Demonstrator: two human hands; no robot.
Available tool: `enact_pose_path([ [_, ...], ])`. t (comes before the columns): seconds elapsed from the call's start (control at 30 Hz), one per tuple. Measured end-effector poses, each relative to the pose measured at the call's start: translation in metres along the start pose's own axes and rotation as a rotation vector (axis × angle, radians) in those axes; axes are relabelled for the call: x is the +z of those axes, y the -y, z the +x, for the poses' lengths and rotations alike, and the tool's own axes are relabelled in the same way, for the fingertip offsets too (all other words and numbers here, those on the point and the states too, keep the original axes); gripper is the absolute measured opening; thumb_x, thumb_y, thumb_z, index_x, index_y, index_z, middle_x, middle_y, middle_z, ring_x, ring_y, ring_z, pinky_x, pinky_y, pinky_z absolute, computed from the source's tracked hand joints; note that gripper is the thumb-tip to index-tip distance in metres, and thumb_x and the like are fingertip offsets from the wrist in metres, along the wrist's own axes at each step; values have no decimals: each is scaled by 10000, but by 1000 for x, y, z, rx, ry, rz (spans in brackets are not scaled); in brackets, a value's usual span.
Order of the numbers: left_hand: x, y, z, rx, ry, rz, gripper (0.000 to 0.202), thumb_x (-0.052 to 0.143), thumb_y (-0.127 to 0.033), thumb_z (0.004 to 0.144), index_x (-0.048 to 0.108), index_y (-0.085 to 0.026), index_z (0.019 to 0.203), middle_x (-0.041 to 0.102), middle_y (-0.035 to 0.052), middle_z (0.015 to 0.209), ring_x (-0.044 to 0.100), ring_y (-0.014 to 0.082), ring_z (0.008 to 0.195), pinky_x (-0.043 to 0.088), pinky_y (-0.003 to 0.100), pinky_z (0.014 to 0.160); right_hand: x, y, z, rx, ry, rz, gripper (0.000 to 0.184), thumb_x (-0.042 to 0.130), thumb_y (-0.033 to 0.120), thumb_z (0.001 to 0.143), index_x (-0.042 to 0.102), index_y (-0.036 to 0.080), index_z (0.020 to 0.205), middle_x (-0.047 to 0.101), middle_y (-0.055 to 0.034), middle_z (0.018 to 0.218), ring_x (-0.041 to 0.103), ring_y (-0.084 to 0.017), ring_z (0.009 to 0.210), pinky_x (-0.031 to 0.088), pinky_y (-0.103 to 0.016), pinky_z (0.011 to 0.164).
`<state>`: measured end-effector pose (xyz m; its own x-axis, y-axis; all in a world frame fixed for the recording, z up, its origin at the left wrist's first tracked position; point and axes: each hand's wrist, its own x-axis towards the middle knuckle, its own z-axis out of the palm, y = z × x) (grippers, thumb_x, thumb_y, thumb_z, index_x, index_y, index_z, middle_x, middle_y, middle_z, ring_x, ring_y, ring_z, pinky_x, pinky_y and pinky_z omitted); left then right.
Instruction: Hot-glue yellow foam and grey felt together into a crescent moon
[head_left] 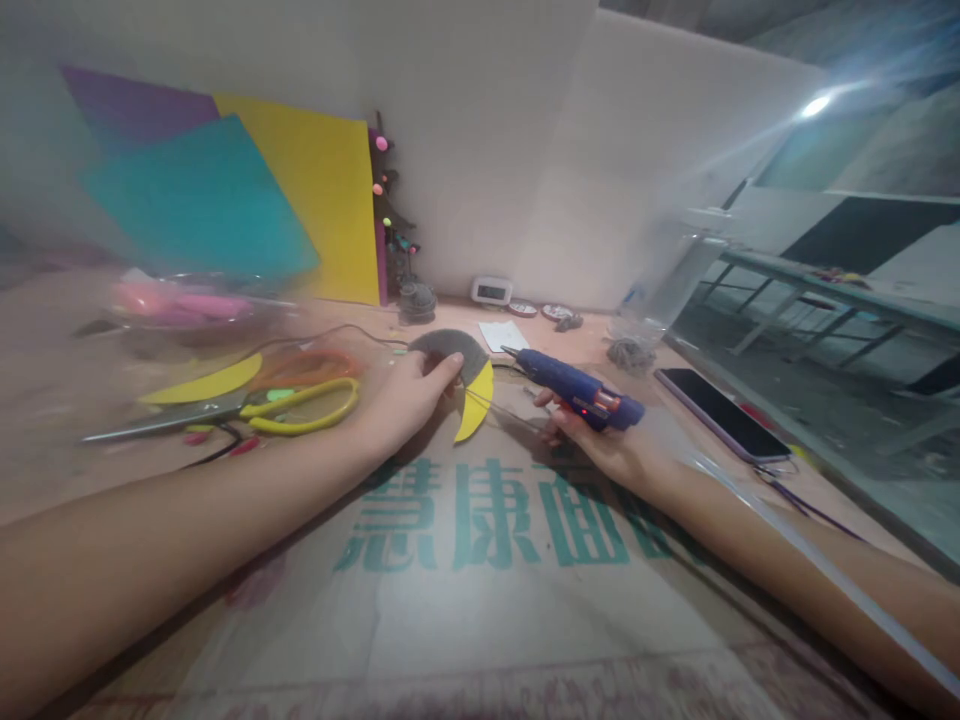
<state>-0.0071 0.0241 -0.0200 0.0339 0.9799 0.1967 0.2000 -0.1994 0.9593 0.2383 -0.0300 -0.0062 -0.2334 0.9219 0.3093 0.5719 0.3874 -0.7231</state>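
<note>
My left hand is closed on a crescent-shaped cutout, with the thumb pressed on its face. The crescent has a dark grey upper part and a yellow lower tip. My right hand is wrapped round a dark blue hot glue gun. A small red light glows on the gun, and its nozzle points left above a white paper square. A thin strand runs from the crescent toward my right hand. Beside my left forearm lie yellow-handled scissors.
Another yellow crescent lies near orange-handled scissors. Yellow, teal and purple sheets lean on the back wall. A small clock stands at the back; a phone lies right. Green-lettered plastic covers the front.
</note>
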Motion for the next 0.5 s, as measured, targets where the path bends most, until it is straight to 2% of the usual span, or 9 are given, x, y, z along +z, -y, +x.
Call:
enact_pose_path([
  [0.07, -1, 2, 1, 34, 8, -2, 378, 574, -534, 825, 637, -161, 826, 652, 33, 738, 585, 164, 683, 443, 267, 633, 1, 3, -2, -22, 26, -5, 270, 578, 435, 893, 615, 221, 1054, 702, -37, 848, 687, -189, 693, 577, -337, 673],
  [0.2, -1, -3, -1, 72, 24, -4, 368, 581, -518, 828, 637, -154, 818, 650, 29, 732, 588, 164, 681, 443, 276, 649, 1, 12, -1, -132, 27, -193, 188, 626, 386, 846, 662, 235, 954, 714, -39, 929, 676, -210, 834, 542, -349, 772],
  [0.3, -1, -7, -3, 106, 48, 2, 350, 564, -489, 857, 639, -149, 890, 675, 38, 800, 604, 169, 722, 446, 273, 674, 1, 15, 2, -106, 23, -233, 153, 624, 389, 824, 647, 243, 861, 706, -26, 851, 660, -218, 807, 522, -350, 748],
  [0.5, -2, -6, -3, 135, 71, 11, 349, 544, -480, 881, 633, -147, 939, 693, 54, 854, 618, 177, 758, 453, 270, 695, 1, 12, 6, -36, 17, -262, 250, 626, 489, 779, 586, 244, 751, 649, -36, 757, 622, -227, 731, 498, -358, 679],
])
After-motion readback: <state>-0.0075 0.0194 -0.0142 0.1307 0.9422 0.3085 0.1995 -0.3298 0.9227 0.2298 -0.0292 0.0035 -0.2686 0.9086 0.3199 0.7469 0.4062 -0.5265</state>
